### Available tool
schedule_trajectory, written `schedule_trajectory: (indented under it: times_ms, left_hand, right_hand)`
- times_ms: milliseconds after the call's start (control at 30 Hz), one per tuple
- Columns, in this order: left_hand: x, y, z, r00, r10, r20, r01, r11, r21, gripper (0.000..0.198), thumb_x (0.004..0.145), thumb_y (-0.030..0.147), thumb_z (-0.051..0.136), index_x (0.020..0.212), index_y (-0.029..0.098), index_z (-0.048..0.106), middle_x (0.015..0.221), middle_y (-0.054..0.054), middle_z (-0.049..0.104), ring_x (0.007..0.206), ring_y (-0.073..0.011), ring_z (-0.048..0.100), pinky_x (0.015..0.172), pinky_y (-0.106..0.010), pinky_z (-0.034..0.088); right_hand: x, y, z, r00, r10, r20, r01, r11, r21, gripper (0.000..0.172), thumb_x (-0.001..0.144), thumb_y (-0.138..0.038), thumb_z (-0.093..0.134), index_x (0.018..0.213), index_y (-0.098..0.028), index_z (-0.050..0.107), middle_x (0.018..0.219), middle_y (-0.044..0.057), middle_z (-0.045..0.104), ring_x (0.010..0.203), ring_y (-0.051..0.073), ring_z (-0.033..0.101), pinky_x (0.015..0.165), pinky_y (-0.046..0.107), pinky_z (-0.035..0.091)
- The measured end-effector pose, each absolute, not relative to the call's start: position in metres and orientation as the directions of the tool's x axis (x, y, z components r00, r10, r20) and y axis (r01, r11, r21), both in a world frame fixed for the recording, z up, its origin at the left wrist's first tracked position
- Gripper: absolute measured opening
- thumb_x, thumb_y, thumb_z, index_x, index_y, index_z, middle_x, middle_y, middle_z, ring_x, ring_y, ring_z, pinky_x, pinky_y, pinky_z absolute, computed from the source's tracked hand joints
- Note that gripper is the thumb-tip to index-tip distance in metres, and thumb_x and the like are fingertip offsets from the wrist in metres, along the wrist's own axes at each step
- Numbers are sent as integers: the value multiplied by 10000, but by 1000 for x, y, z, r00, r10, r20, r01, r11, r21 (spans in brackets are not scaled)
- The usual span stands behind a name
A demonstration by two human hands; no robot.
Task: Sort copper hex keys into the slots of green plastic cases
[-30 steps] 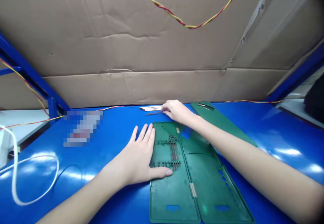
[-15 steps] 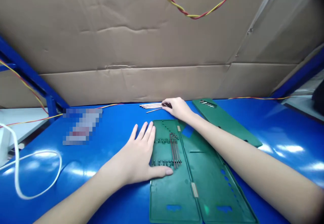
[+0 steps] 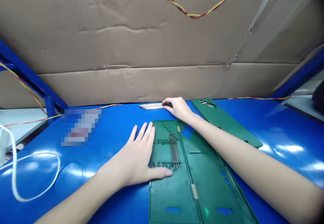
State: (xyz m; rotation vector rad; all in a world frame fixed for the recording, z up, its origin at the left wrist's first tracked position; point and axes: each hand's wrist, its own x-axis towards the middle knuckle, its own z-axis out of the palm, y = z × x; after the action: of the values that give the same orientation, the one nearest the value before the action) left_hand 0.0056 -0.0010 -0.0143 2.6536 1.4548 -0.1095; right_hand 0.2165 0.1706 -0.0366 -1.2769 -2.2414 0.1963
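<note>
No legible text, brand or number anywhere (even on the pixelated patch at left)

White cable looped left of the left fingers, pixelated thing (packet maybe?) there too, cardboard sheet beyond them.

Left hand rests on open green case.

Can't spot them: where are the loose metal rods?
Head view, centre-back: the rods run left from the right hand, beyond the open green case.
</note>
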Motion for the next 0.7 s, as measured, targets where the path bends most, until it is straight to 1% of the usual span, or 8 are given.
schedule_trajectory:
  times_ms: [167, 233, 300, 333, 433, 533, 633, 700]
  left_hand:
    - [6, -1, -13, 528, 838, -139, 849, -524, 66, 1285, 801, 979, 286, 1618, 2, 118, 1653, -228, 51, 1529, -433, 9, 1225, -615, 91]
    - [7, -1, -12, 527, 837, -145, 849, -523, 70, 1290, 805, 978, 275, 1613, -15, 113, 1651, -236, 45, 1528, -435, 8, 1227, -611, 89]
    - [7, -2, -12, 533, 836, -134, 846, -529, 66, 1290, 811, 976, 257, 1608, -29, 119, 1649, -247, 59, 1529, -435, 8, 1227, -614, 78]
    - [7, -2, -12, 535, 836, -120, 845, -532, 60, 1288, 812, 976, 252, 1607, -29, 130, 1648, -251, 78, 1529, -436, 11, 1224, -622, 72]
    - [7, -2, -13, 540, 838, -79, 842, -538, 43, 1277, 808, 979, 263, 1605, -15, 185, 1642, -255, 150, 1529, -444, 36, 1220, -637, 60]
    - [8, -3, -15, 542, 837, -71, 840, -542, 22, 1273, 807, 979, 262, 1601, -15, 212, 1638, -259, 176, 1526, -454, 50, 1220, -634, 50]
    - [9, -3, -16, 547, 835, -60, 836, -548, 6, 1271, 810, 977, 257, 1599, -19, 216, 1636, -256, 198, 1526, -459, 53, 1214, -643, 48]
    - [9, -2, -16, 542, 838, -66, 840, -543, 3, 1281, 804, 979, 267, 1598, -24, 213, 1634, -258, 207, 1525, -464, 62, 1214, -641, 52]
  right_hand:
    - [220, 167, -24, -403, 803, 439, 696, 580, -423, 192, 934, -212, 634, 1069, -183, 767, 1079, 72, 791, 1021, 215, 734, 960, 330, 525]
    - [220, 158, -15, -392, 818, 420, 690, 563, -454, 177, 926, -199, 635, 1032, -174, 775, 1039, 68, 798, 971, 206, 741, 920, 311, 537]
    - [221, 143, -8, -399, 832, 385, 703, 547, -453, 161, 916, -199, 643, 996, -179, 782, 1007, 61, 801, 920, 208, 744, 882, 311, 547]
    - [221, 133, -5, -413, 834, 366, 711, 547, -442, 157, 911, -205, 650, 989, -184, 784, 1007, 60, 801, 914, 214, 743, 878, 319, 550]
    - [223, 96, -4, -492, 817, 301, 717, 576, -393, 161, 914, -231, 649, 994, -191, 783, 1060, 73, 790, 988, 247, 730, 920, 356, 544]
    - [229, 61, -8, -537, 805, 253, 749, 592, -297, 190, 943, -266, 621, 998, -183, 782, 1075, 93, 771, 1027, 274, 705, 951, 404, 538]
    - [234, 41, -12, -559, 800, 219, 770, 599, -221, 212, 960, -282, 596, 981, -179, 779, 1123, 114, 745, 1039, 289, 689, 913, 422, 553]
    - [235, 36, -13, -566, 796, 214, 775, 602, -191, 200, 962, -277, 594, 952, -173, 765, 1085, 127, 737, 1007, 285, 688, 876, 411, 559]
